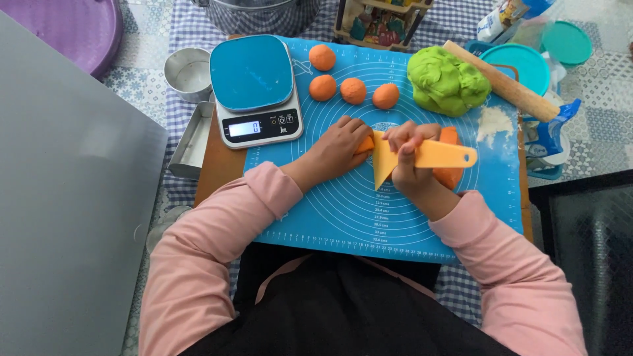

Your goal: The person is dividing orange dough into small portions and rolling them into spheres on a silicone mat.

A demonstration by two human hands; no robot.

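My left hand (337, 146) presses down on one end of an orange dough log (364, 144) lying on a blue silicone mat (330, 211). My right hand (407, 158) grips a yellow plastic dough scraper (428, 157), its blade standing across the log. More of the orange dough (450, 177) shows past my right hand. Several orange dough balls (353, 91) sit on the mat's far part. A lump of green dough (446, 82) lies at the far right.
A blue digital kitchen scale (254, 86) stands at the mat's far left, metal tins (188, 71) beside it. A wooden rolling pin (501, 80), teal lids (524, 66) and a flour patch (494, 122) lie on the right. A grey board (66, 198) fills the left.
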